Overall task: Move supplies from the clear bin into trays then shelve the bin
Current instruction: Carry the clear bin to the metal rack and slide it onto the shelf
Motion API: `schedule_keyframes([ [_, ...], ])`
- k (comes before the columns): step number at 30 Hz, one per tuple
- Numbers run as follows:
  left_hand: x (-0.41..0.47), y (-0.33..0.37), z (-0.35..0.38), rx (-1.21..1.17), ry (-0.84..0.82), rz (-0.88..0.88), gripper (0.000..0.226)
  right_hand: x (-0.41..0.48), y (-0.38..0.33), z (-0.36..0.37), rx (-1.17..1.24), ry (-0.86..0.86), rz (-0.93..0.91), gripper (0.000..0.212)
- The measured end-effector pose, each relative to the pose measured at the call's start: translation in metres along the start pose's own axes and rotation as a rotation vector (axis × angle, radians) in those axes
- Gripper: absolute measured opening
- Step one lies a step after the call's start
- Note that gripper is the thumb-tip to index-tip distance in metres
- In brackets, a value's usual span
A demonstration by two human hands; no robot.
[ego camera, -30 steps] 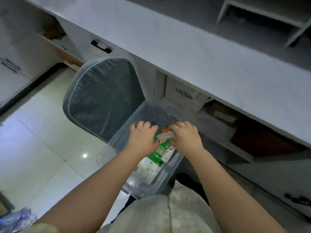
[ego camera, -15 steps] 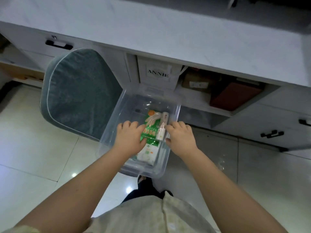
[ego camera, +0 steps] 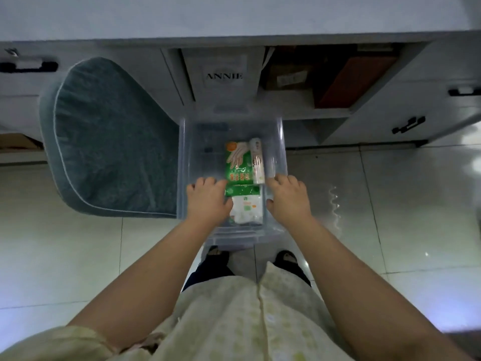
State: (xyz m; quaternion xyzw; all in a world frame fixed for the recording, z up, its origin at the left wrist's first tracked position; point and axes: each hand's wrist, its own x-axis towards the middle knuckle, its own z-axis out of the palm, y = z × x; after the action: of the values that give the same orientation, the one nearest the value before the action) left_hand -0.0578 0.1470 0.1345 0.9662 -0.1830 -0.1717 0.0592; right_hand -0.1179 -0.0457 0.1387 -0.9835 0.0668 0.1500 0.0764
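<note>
**A:** Where does the clear bin (ego camera: 231, 131) lie from your fingers?

**B:** Directly under them. It sits on the floor (ego camera: 390, 204) in front of your feet, its long axis running away from you toward the open shelf (ego camera: 299, 113) under the surface (ego camera: 234, 16). Your left hand (ego camera: 208, 201) rests over the bin's near left part, your right hand (ego camera: 289, 199) over its near right part, fingers curled downward. I cannot tell whether they grip the walls or only rest there; neither holds a supply.

**A:** And the supplies?

**B:** All in the bin, between your hands. The green glove packet (ego camera: 238, 168) lies lengthwise along the bin, with a white tube (ego camera: 257, 160) just beside it on the right, also lengthwise. A white packet (ego camera: 247, 209) lies at the near end. Your right hand is nearer the tube; either reaches the glove packet.

**A:** Anything in the way?

**B:** The teal chair cushion (ego camera: 109, 142) touches the bin's left wall. A box marked ANNIE (ego camera: 223, 74) fills the shelf bay straight beyond the bin. I see no trays.
</note>
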Motion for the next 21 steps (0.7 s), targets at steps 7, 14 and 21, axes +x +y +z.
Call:
schedule_keyframes([
  [7, 0.026, -0.058, 0.014, -0.168, 0.006, -0.039, 0.059, 0.013, -0.029, 0.036, 0.131, 0.006, 0.205, 0.060],
  [14, 0.041, -0.135, 0.069, -0.766, -0.139, -0.416, 0.098, 0.013, 0.020, 0.096, 0.639, -0.097, 0.498, 0.091],
  [21, 0.029, -0.131, 0.095, -1.248, -0.244, -0.562, 0.112, 0.002, 0.035, 0.131, 1.313, -0.005, 0.859, 0.074],
])
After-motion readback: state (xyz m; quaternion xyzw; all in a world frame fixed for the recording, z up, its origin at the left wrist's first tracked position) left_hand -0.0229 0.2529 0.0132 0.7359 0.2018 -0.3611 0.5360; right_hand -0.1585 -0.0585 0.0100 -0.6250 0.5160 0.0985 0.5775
